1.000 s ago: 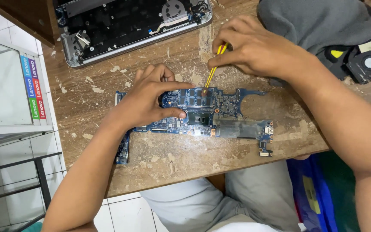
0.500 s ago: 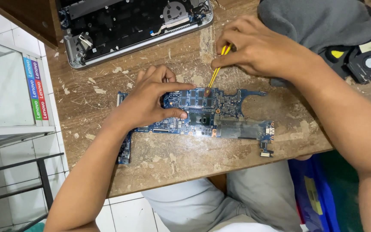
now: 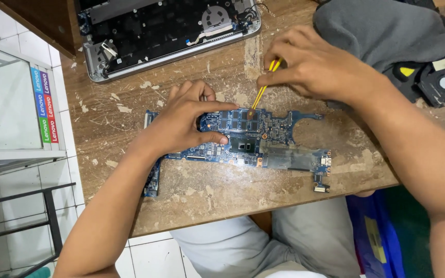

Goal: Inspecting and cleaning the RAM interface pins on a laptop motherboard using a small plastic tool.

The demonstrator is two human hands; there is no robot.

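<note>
A blue laptop motherboard (image 3: 279,139) lies flat on the worn wooden table (image 3: 207,190). My left hand (image 3: 184,121) presses down on the board's left half, thumb and fingers spread around its edge. My right hand (image 3: 310,64) pinches yellow tweezers (image 3: 261,91) whose tips touch the board's upper edge near a row of dark chips. The board's left part is hidden under my left hand.
An opened laptop base (image 3: 166,31) with a fan lies at the table's far side. A grey cloth (image 3: 387,31) and a small black fan (image 3: 441,85) sit at the far right. A glass cabinet (image 3: 6,103) stands left of the table over tiled floor.
The tweezers' tips have shifted slightly along the board's top edge. My left hand stays pressed on the board.
</note>
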